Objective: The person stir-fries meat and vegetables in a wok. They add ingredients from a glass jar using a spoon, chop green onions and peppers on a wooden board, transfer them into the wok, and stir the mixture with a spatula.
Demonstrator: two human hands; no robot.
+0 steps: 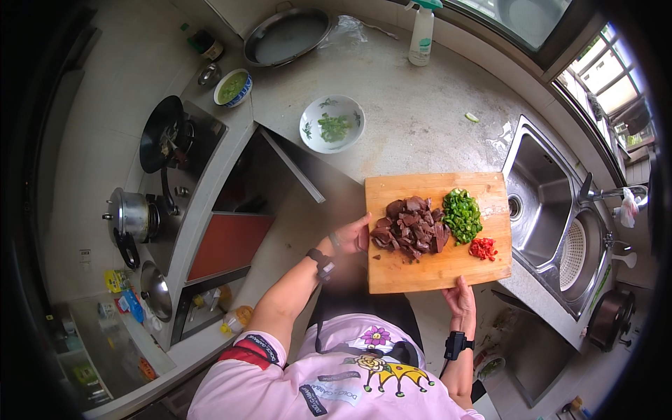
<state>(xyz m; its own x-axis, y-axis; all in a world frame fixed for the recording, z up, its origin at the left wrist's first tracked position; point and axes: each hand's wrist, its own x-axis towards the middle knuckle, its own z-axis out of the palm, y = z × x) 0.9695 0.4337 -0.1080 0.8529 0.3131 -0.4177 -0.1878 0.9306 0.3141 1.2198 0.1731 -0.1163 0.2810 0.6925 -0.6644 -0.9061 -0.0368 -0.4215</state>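
Both hands hold a wooden cutting board [420, 281] over the counter's front edge. My left hand [353, 234] grips its left edge, the thumb on top; my right hand [459, 296] holds the lower edge near the right, with the fingers partly hidden beneath. On the board lie a heap of dark reddish-brown sliced meat, possibly liver [412, 226], a pile of chopped green peppers [462, 216] and a small pile of chopped red pepper [482, 249]. Beyond the board, a white patterned bowl [317, 139] with chopped greens [334, 127] stands on the counter.
A double steel sink [538, 184] with a white colander [572, 252] is at the right. To the left are a black wok [157, 136] and a pressure cooker [131, 215] on the stove. A blue-patterned bowl [242, 94], large pan [286, 60] and spray bottle [421, 37] stand further back.
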